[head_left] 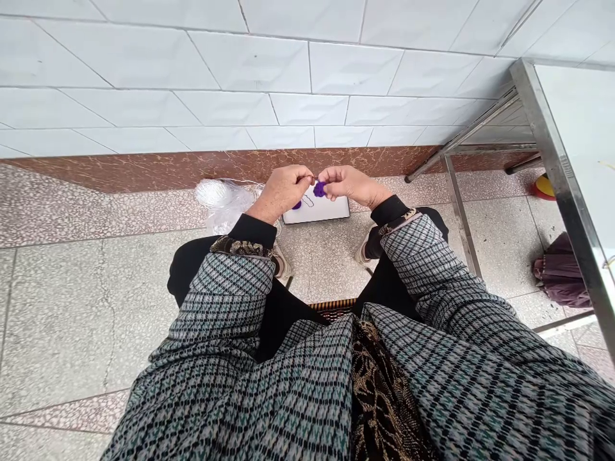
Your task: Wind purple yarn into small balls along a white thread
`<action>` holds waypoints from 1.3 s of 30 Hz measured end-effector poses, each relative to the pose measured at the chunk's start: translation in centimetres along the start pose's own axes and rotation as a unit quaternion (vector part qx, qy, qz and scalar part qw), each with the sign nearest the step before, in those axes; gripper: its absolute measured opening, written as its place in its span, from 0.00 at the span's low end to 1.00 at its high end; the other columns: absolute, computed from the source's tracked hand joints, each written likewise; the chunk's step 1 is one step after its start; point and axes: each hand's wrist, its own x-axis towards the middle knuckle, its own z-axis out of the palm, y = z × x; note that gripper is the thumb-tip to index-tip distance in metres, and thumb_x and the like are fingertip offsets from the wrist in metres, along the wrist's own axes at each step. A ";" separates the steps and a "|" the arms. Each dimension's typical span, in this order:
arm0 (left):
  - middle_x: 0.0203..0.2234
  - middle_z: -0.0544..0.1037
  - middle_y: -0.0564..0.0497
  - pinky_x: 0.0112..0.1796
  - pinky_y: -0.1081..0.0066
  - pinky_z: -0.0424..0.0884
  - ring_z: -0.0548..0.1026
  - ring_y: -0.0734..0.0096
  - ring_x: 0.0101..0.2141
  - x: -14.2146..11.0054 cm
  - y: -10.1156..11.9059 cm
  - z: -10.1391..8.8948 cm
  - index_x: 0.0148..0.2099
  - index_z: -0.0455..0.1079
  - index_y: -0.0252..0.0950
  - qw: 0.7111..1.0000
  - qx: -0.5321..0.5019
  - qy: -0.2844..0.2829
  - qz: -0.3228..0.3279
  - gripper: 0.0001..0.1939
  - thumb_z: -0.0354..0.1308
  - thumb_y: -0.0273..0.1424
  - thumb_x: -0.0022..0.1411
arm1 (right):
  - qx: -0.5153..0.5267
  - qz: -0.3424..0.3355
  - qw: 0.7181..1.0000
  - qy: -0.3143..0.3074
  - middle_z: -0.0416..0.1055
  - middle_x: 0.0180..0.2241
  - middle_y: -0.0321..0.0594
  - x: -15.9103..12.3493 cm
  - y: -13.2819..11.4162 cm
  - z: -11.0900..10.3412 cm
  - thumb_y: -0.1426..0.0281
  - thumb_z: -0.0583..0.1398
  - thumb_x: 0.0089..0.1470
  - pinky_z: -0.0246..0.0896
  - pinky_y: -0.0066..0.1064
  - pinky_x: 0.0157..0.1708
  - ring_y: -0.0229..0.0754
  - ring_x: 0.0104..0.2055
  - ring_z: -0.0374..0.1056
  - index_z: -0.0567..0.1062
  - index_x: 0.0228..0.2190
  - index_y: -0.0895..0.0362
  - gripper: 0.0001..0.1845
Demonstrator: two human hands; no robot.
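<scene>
Holding: both hands up, fingertips close together, past the knees; 12 o'clock = tiled wall.
Left hand: thumb and fingers pinched together on a thin dark length; hook or strand, too small to tell.
Right hand: thumb and fingertips clamped on the purple yarn piece.
Purple yarn piece: between the hands, at the right fingertips; right hand nearer, touching. Lies toward 9 o'clock of the right hand, roughly 3 o'clock of the left.
Long axis: none clear on the yarn piece, a small roundish clump; thin length looks to run about 9 to 3 o'clock, left tips toward right tips. Judged the key relation: thin length just beside the clump's 12 o'clock edge; contact unclear.
Second purple patch: just at 6 o'clock of the left fingers, partly hidden, probably yarn.
White board: dark-rimmed, toward 6 o'clock of both hands; height above floor unclear.
White yarn: 9 o'clock of the left hand, beside clear plastic bag.
Steel-framed table: 2 to 3 o'clock, well apart from both hands.
Purple cloth: 4 o'clock, on terrazzo floor.
</scene>
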 end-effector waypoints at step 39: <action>0.35 0.82 0.47 0.44 0.67 0.71 0.76 0.65 0.38 -0.5 1.6 0.1 0.35 0.76 0.35 0.998 -0.020 -0.028 0.056 0.10 0.53 0.28 0.63 | -0.149 0.020 0.981 0.126 0.67 0.22 0.30 1.3 1.4 -0.1 0.85 0.62 0.48 0.56 0.25 0.25 0.33 0.24 0.60 0.69 0.27 0.57 0.12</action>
